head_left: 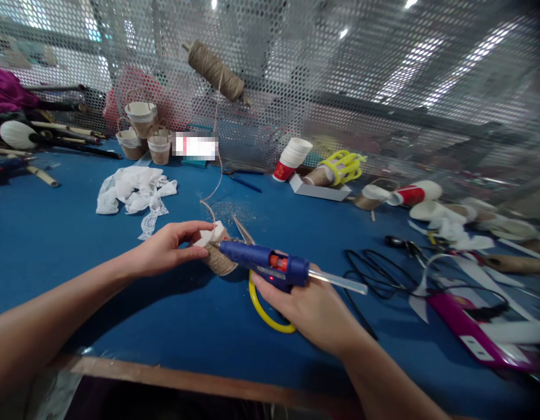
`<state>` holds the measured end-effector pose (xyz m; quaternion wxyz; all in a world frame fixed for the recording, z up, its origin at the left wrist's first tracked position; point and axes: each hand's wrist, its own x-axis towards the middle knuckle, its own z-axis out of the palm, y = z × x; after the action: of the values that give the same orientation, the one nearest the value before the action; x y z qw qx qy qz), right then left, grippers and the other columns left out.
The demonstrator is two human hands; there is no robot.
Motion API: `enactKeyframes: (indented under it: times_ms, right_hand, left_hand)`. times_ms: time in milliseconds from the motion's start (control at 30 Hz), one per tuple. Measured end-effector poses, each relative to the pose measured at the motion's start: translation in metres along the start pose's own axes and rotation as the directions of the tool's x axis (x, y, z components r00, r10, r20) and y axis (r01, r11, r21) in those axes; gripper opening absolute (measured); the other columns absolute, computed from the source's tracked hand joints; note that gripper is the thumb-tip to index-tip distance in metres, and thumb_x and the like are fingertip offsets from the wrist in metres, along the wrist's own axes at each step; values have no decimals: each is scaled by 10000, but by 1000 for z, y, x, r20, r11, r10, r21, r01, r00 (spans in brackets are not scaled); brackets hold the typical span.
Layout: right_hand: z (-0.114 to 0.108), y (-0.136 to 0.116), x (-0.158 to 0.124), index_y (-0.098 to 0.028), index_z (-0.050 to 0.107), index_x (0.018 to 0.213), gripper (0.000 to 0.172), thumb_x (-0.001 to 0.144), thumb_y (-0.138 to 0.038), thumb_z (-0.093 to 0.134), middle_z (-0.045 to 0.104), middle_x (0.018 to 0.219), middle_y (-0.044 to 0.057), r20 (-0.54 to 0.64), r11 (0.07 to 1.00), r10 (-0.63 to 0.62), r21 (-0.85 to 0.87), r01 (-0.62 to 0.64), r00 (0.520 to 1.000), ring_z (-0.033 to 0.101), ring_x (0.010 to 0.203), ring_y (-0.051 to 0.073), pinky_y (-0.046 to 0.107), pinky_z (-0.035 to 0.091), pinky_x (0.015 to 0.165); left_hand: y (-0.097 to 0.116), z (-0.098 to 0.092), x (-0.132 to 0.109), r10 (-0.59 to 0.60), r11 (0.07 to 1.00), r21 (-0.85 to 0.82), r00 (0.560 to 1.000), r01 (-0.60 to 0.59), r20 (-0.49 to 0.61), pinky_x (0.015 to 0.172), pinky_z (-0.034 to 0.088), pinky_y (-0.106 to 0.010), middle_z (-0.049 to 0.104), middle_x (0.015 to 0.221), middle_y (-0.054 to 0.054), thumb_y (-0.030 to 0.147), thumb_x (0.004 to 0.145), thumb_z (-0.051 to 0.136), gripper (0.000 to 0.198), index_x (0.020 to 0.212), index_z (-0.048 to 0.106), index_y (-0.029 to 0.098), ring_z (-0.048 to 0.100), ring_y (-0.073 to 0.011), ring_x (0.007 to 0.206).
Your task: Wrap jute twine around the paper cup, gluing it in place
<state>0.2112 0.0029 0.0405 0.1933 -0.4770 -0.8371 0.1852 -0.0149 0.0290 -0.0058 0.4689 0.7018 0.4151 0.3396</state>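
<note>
My left hand is closed on the rim of a small paper cup wrapped in brown twine, tilted on its side. A strand of twine runs from the cup up to a spool hung on the mesh. In my right hand is a blue hot glue gun, its nozzle at the cup near the rim. A clear glue stick juts from the gun's back. Under the gun lie yellow-handled scissors, partly hidden by the gun and my right hand.
White lace lies left of the cup. Small twine-covered baskets stand stacked behind it. Paper cups and a grey tray are at the back. Black cable and a magenta power strip lie right. A perforated metal screen rises behind.
</note>
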Motion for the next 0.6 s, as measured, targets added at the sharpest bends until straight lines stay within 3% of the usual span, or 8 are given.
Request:
enactKeyframes:
  times_ms: [100,300,500,600]
  right_hand:
    - [2,0,0,-190,612,649,197,776,-240,469,607,625,45,-3,996,-47,-76,47,999,563,591,173,310,468,619]
    - [-1,9,0,-149,645,696,273,817,-253,423,569,560,47,15,990,-7,-140,9,1000,523,511,154,283,446,533]
    - [-1,35,-1,-129,682,839,372,841,-233,325,573,557,60,28,892,-300,-345,291,953,505,477,147,259,369,441]
    - [-2,38,1,-133,680,793,348,832,-246,353,536,498,40,-8,921,-289,-275,275,957,460,432,130,254,334,416]
  left_hand:
    - [1,0,0,-11,1000,10,1000,11,1,755,448,-320,640,922,-64,244,765,567,436,1184,508,137,567,-182,832]
    - [-1,0,0,-10,1000,18,1000,10,1,755,450,-321,637,916,-66,245,764,565,448,1192,497,129,566,-179,826]
    - [-2,-1,0,1,1000,29,1000,-1,3,777,448,-339,634,934,-64,253,763,564,454,1194,493,132,566,-182,835]
    - [-2,-1,0,2,1000,26,1000,-2,-3,782,446,-338,633,917,-62,257,761,566,452,1189,499,126,566,-185,832]
